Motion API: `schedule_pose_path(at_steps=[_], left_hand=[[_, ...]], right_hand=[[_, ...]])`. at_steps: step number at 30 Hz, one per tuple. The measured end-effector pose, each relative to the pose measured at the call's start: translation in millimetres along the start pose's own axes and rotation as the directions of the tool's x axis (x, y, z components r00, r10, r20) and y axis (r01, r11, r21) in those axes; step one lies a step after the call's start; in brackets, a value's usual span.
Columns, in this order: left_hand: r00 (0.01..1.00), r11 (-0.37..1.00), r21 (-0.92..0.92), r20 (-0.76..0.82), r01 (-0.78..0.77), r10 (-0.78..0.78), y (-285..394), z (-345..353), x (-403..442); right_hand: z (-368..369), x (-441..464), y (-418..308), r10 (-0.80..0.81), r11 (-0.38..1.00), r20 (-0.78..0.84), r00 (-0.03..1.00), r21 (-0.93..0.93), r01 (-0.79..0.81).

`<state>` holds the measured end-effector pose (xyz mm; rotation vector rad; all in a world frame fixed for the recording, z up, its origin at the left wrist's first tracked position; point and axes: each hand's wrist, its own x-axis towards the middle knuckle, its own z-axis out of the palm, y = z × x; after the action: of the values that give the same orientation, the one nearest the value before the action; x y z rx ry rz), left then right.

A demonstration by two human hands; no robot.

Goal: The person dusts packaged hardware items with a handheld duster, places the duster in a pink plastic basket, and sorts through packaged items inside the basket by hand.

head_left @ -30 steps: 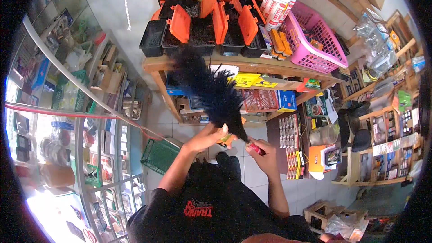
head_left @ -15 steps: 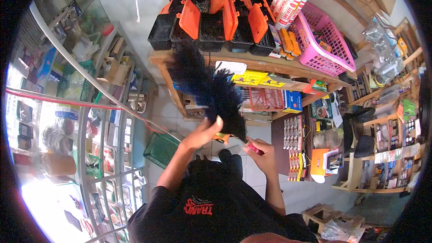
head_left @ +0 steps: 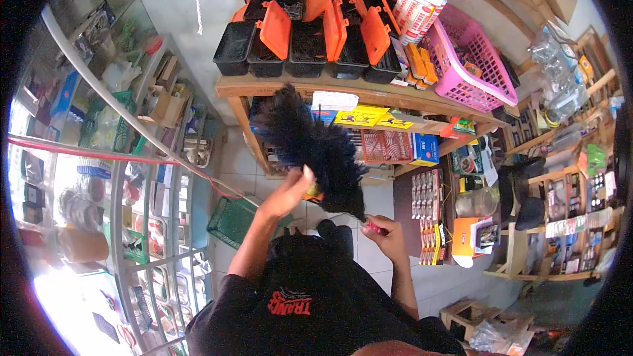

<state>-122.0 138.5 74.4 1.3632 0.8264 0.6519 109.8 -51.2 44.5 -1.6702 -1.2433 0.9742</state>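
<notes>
A black feather duster (head_left: 320, 151) slants across the middle of the view, its tip just below the edge of the wooden shelf. My right hand (head_left: 390, 238) is closed round its pink-red handle (head_left: 376, 227) at the lower end. Against the left side of the feathers, my left hand (head_left: 289, 194) is closed on a small yellow-orange thing (head_left: 313, 192). Feathers and fingers hide most of that thing, so its kind is unclear.
Black boxes (head_left: 306, 49) with orange lids and a pink basket (head_left: 471, 66) stand on the wooden shelf (head_left: 395, 94). Glass-fronted shelving (head_left: 125, 224) lines the left. A green basket (head_left: 231, 221) sits on the floor. Packed racks (head_left: 567, 191) fill the right.
The duster's tip has dropped from in front of the black boxes to below the shelf edge. My left hand has shifted slightly left, and less of the yellow-orange thing shows.
</notes>
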Motion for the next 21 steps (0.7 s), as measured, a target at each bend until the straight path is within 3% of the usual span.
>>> schedule_pose_path(at_steps=[1, 4, 7, 9, 12, 14, 15, 17, 20, 21], left_hand=[[0.990, 0.993, 0.117, 0.140, -0.002, -0.015, -2.9, -5.5, 2.6], [0.983, 0.992, 0.010, 0.133, 0.124, -0.124, 4.3, -13.1, -4.0], [0.963, 0.949, -0.216, -0.094, 0.228, -0.253, -16.7, -18.6, 7.1], [0.960, 0.958, -0.055, 0.029, 0.280, -0.279, -10.8, -26.4, 1.2], [0.995, 0.996, 0.079, 0.085, -0.052, 0.045, -9.0, -13.8, -12.2], [0.996, 0.996, -0.085, -0.083, -0.025, 0.018, -9.7, -19.1, -12.2], [0.989, 0.952, -0.304, -0.147, -0.014, -0.033, -7.5, -22.1, -9.5], [0.935, 0.892, -0.452, -0.309, 0.014, -0.171, -32.3, -37.8, 0.8], [0.945, 0.957, -0.289, -0.320, -0.035, -0.062, -29.2, -36.4, 1.2], [0.958, 0.984, -0.169, -0.268, 0.055, -0.100, -56.5, -38.3, 9.4]], right_hand=[[-0.7, -0.3, 3.9, -0.004, 1.000, -0.001, 1.000, -0.006, 0.004], [-4.2, -4.8, 7.2, 0.011, 1.000, 0.019, 1.000, -0.014, -0.010], [-0.6, -12.6, 12.1, 0.048, 0.998, 0.040, 0.998, 0.042, -0.050], [5.3, -12.0, 14.3, 0.050, 0.994, 0.044, 0.998, 0.094, -0.054], [16.9, -6.6, 11.0, 0.003, 0.992, 0.027, 1.000, 0.128, -0.007], [24.1, -4.0, 6.7, -0.047, 0.992, 0.003, 0.999, 0.120, 0.047], [25.8, -4.4, 6.6, -0.012, 0.993, 0.001, 1.000, 0.113, 0.012], [27.9, -6.9, 7.6, 0.053, 0.994, -0.003, 0.999, 0.096, -0.053], [29.4, -7.8, 6.3, 0.059, 0.996, 0.045, 0.997, 0.058, -0.061], [33.7, -9.1, 8.3, 0.054, 0.997, 0.018, 0.998, 0.058, -0.055]])
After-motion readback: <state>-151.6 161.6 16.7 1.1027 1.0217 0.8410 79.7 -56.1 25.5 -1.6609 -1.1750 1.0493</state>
